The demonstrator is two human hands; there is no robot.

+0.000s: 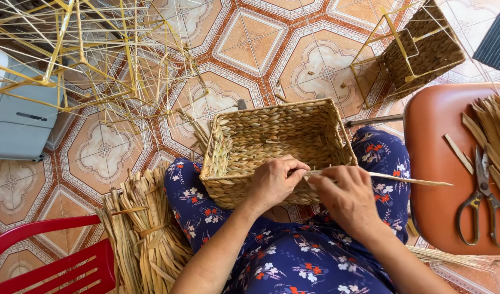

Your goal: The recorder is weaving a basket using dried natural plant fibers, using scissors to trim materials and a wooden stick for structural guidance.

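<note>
Basket (277,142): rectangular, woven of pale tan braided straw, open top, resting on your lap in the flowered blue cloth.
Left hand (273,181): your grip is curled over the near rim.
Right hand (345,196): your grip pinches a flat straw strip (408,179) at that rim.

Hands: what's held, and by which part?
Right hand pinches a long flat straw strip at its near end, by the woven basket rim. Left hand grips that near rim.
</note>
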